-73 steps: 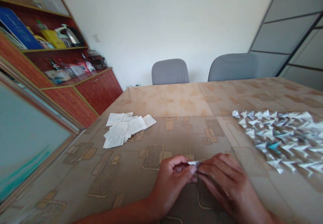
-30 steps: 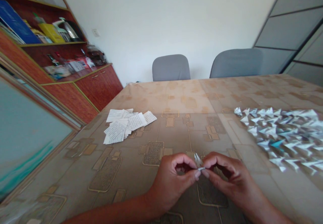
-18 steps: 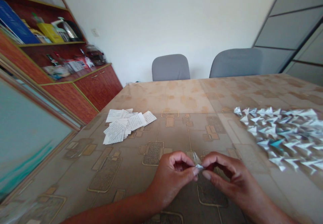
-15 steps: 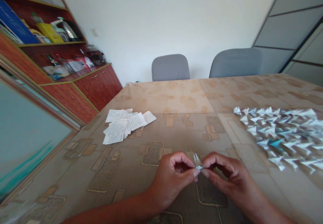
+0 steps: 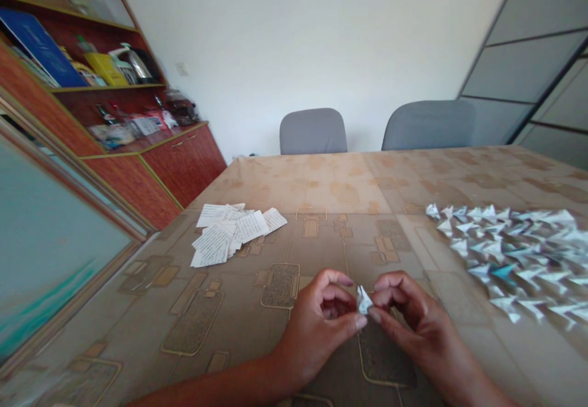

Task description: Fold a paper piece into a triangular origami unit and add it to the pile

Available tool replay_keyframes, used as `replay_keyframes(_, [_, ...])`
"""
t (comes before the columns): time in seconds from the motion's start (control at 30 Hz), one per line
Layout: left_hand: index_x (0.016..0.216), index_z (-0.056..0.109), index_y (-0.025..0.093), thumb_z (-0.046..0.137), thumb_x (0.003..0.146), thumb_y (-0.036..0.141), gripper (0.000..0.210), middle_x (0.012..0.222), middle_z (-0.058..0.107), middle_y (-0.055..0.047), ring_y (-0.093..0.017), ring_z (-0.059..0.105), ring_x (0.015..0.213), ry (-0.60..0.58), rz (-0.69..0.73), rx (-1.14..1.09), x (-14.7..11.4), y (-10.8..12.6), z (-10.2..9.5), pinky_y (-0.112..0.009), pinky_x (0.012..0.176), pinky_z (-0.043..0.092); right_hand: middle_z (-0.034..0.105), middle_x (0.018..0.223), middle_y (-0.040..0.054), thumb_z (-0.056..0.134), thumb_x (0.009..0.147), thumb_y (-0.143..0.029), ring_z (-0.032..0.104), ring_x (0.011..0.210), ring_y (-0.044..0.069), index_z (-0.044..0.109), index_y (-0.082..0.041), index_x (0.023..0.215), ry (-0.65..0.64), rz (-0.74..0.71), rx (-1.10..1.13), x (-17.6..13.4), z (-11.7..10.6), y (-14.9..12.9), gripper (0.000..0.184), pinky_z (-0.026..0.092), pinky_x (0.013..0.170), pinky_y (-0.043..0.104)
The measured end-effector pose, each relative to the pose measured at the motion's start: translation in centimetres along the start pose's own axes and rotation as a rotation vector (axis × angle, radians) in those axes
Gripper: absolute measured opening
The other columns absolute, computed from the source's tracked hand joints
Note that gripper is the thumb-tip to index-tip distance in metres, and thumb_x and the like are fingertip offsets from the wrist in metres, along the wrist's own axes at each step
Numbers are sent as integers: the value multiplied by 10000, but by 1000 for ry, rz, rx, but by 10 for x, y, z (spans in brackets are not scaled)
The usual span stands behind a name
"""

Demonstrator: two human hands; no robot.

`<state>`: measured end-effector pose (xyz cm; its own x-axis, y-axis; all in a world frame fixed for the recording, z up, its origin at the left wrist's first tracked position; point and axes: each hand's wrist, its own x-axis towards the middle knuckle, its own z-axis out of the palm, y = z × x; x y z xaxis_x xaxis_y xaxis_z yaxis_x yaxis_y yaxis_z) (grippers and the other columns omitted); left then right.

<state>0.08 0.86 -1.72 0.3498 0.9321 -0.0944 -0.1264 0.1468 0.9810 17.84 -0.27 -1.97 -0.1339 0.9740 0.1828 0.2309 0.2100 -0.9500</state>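
White folded paper, a small pointed piece (image 5: 364, 300), sits pinched between my two hands just above the counter (image 5: 321, 186). My left hand (image 5: 321, 327) has its grip closed on the piece's left edge with thumb and forefinger; my right hand (image 5: 408, 321) has its grip closed on the right edge the same way. The fingertips cover most of the piece, so I cannot make out its folds. My right forearm is cut off at the bottom edge. To the right lies a spread of folded paper triangles (image 5: 509, 248), white with one teal, running out of the picture. To the left, well apart, flat printed paper slips (image 5: 232, 232) overlap in a loose pile. The counter's glossy tan cover carries rounded rectangle patterns. Two grey chairs (image 5: 313, 130) stand beyond.
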Motion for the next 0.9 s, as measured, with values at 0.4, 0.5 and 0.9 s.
replay_keyframes(0.4, [606,618,141,649,715,206,131,552,602,-3,-125,541,546,15,-15,292,-4,8,4,-236,563,401,623,694,-25,656,837,-260,573,639,122,623,-205,790,-135,19,-23,-4,-1,-3,79,463,590,213])
replay_keyframes(0.5, [614,616,145,635,731,220,140,556,599,-2,-130,546,552,3,-16,320,-5,8,4,-241,569,406,655,711,-11,596,894,-281,598,663,128,648,-197,788,-179,41,1,-4,-2,-5,145,468,619,221])
replay_keyframes(0.9, [690,610,137,649,759,291,173,641,642,-33,-146,594,605,-11,-72,154,-5,4,2,-267,618,453,623,720,-13,574,908,-375,588,684,132,636,-194,829,-170,101,105,-1,-3,-6,207,462,627,217])
